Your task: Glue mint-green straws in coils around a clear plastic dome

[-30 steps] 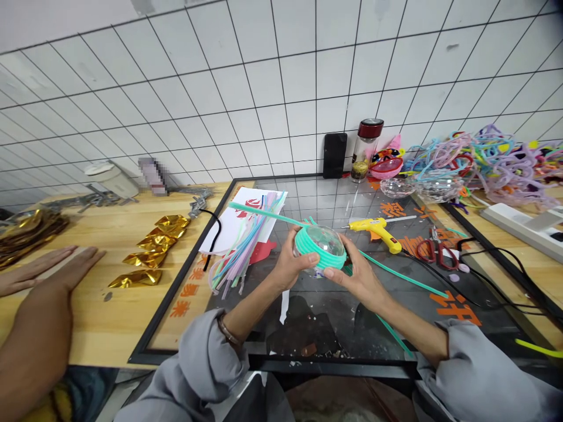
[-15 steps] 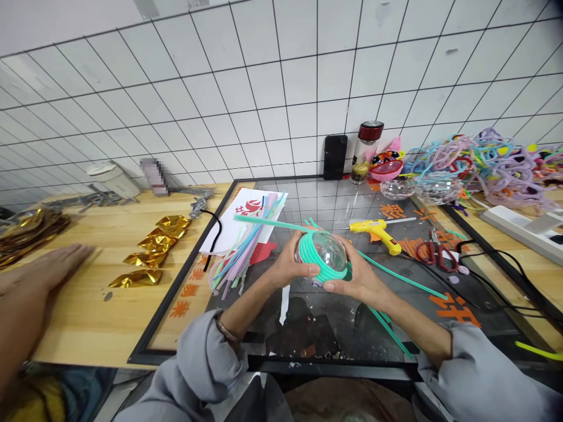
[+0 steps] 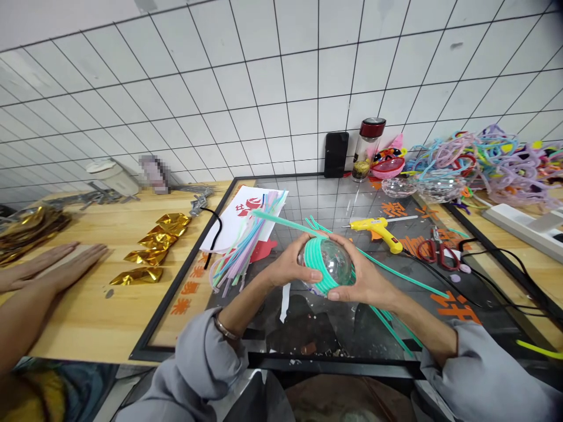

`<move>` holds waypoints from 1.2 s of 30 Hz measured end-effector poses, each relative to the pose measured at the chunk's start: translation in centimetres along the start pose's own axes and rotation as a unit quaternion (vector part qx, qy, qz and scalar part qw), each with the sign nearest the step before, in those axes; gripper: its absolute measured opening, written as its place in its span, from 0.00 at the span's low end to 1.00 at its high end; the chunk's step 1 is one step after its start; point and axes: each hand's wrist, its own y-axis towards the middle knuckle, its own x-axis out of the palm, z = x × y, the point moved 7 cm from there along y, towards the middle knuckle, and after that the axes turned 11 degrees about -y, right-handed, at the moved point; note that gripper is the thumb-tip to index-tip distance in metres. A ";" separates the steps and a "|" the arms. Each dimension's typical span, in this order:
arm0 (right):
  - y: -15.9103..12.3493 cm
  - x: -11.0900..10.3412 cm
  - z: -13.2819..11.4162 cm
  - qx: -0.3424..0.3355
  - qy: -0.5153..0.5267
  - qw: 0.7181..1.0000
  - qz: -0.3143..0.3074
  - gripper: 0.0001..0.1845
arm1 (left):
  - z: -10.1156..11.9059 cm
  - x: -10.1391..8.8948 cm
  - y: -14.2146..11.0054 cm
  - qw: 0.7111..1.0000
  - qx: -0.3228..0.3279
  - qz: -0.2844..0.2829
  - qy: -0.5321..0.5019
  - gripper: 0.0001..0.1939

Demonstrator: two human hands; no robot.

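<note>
A clear plastic ball (image 3: 338, 261) is held between my two hands above the dark glass board. Turquoise pipe cleaner (image 3: 317, 262) wraps its left part in several side-by-side rows, and a loose end sticks out to the upper left. My left hand (image 3: 294, 264) grips the wrapped side, its thumb pressed on the rows. Around the bare right side curls my right hand (image 3: 363, 274), thumb at the lower front. The far fingers of both hands are partly hidden behind the ball. More turquoise pipe cleaners (image 3: 409, 275) lie under and right of my hands.
Pastel pipe cleaners (image 3: 248, 246) lie on white paper (image 3: 220, 234) at left. A yellow glue gun (image 3: 378, 228) and red-handled scissors (image 3: 440, 252) lie right. Behind stand a phone (image 3: 336, 153) and a glass bottle (image 3: 367, 149). Another person's hands (image 3: 65, 264) rest near gold foil pieces (image 3: 152, 252).
The ball has turned slightly in my hands, showing more of its clear side, and the loose end has swung a little right. At left, the other person's second hand has come into view.
</note>
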 end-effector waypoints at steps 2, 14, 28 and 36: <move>0.0 0.0 0.1 0.015 -0.015 1.000 -0.004 0.55 | -0.1 0.1 0.0 1.000 -0.010 0.001 0.025 0.42; -0.2 -0.1 0.8 0.032 -0.046 0.997 0.043 0.51 | -0.8 -0.1 0.1 0.997 -0.026 0.019 0.071 0.46; -0.2 -0.3 0.9 0.041 -0.044 0.996 0.061 0.49 | 0.3 0.3 -0.1 0.988 -0.011 -0.008 0.154 0.53; -0.2 -0.1 0.9 0.028 -0.013 0.998 0.045 0.54 | 0.4 0.2 0.0 0.983 -0.003 -0.009 0.183 0.57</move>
